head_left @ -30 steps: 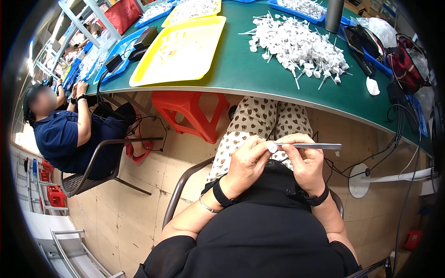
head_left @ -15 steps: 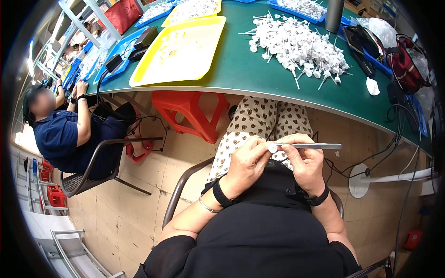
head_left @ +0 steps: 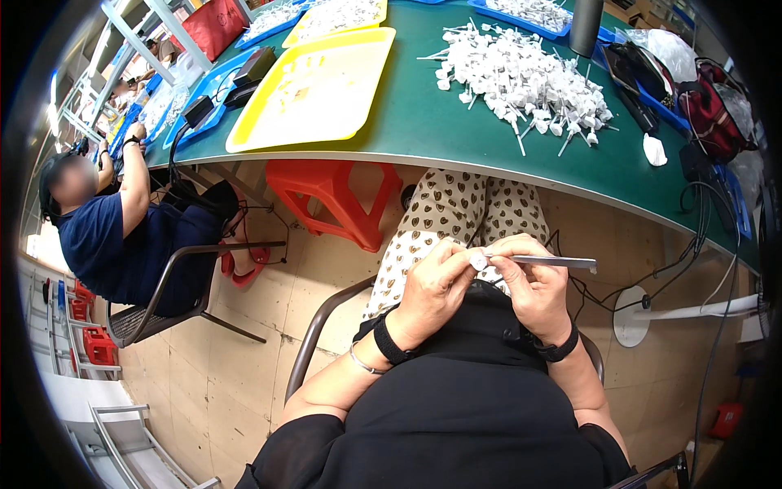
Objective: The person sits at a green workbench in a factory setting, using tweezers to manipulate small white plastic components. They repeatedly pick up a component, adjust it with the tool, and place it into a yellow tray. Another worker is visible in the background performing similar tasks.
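Observation:
Above my lap, my left hand [head_left: 432,292] pinches a small round white plastic part [head_left: 479,262] between thumb and fingers. My right hand [head_left: 538,293] is closed around a pair of metal tweezers [head_left: 558,262]. One end of them sticks out to the right of the hand; the other end is at the white part, partly hidden by my fingers. Fine detail on the part is too small to make out. Ahead on the green table [head_left: 415,130] lies a heap of white plastic pieces [head_left: 529,81] with thin stems.
A yellow tray [head_left: 326,122] with small yellowish bits stands at the table's front left. Blue trays and a dark cylinder [head_left: 586,28] are farther back. Bags and cables [head_left: 700,196] crowd the right side. A red stool [head_left: 326,191] is under the table; a seated co-worker [head_left: 122,228] is at left.
The tweezers' free end has tipped slightly downward, while both my hands stay nearly in place. The co-worker's arm at left has reached farther over the table.

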Action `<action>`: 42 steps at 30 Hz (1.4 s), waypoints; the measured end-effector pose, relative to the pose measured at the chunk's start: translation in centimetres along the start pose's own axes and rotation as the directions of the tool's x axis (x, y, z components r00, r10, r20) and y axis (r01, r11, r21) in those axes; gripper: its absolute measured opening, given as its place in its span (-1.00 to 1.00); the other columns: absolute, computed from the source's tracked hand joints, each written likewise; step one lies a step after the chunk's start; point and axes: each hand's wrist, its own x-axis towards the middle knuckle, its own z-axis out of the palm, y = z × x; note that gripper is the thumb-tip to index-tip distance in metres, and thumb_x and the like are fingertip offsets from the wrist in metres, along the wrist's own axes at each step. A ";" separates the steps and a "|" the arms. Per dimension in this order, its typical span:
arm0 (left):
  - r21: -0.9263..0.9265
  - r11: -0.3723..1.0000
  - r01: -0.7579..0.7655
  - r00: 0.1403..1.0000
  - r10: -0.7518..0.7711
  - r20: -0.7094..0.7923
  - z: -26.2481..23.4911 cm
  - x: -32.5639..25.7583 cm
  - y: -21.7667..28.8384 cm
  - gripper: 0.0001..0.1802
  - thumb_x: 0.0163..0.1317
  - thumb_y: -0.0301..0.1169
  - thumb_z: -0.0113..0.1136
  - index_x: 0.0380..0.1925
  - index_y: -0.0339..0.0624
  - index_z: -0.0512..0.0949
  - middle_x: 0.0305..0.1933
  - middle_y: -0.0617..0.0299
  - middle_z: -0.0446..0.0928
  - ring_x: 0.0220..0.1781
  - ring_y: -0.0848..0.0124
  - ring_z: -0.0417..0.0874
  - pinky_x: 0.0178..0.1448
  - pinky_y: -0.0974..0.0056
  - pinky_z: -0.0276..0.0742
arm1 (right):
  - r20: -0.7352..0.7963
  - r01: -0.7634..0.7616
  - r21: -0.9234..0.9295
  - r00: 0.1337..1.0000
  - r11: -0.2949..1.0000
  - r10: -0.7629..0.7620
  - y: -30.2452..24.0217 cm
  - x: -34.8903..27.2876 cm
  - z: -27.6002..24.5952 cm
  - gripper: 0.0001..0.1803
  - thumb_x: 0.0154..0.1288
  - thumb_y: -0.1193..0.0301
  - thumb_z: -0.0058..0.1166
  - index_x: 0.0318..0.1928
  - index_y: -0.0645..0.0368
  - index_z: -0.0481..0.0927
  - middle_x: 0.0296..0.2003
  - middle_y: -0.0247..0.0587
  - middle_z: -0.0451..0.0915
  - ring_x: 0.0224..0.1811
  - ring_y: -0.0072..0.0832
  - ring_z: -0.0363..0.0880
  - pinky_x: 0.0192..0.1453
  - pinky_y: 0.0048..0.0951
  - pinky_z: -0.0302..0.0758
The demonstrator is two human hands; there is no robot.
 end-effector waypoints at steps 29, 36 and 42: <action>0.342 0.924 -0.171 0.980 0.196 -0.042 -0.9 0.7 -0.2 -0.57 0.09 -0.57 0.44 0.00 0.01 0.71 -0.26 0.28 0.57 -0.29 0.27 0.58 -0.17 0.17 0.45 | -0.039 -0.219 0.379 0.967 0.899 0.252 0.2 0.3 -0.7 -0.85 0.53 0.54 0.17 -0.01 0.36 0.61 -0.14 -0.15 0.72 -0.12 -0.48 0.76 0.00 -0.52 0.69; 0.375 0.913 -0.159 0.983 0.184 -0.031 -0.8 0.6 -0.3 -0.57 0.07 -0.56 0.46 -0.02 0.04 0.72 -0.26 0.31 0.57 -0.27 0.31 0.58 -0.13 0.19 0.40 | -0.029 -0.242 0.382 0.962 0.892 0.273 0.4 0.3 -0.8 -0.85 0.52 0.54 0.18 -0.01 0.36 0.61 -0.16 -0.15 0.72 -0.13 -0.48 0.76 0.03 -0.49 0.72; 0.376 0.916 -0.140 0.986 0.164 -0.032 -0.6 0.4 -0.5 -0.54 0.01 -0.58 0.48 -0.04 0.06 0.76 -0.25 0.34 0.58 -0.24 0.35 0.58 -0.10 0.23 0.38 | -0.020 -0.249 0.345 0.962 0.905 0.272 0.3 0.3 -0.8 -0.86 0.52 0.54 0.19 -0.02 0.36 0.62 -0.17 -0.19 0.72 -0.15 -0.49 0.77 0.00 -0.52 0.70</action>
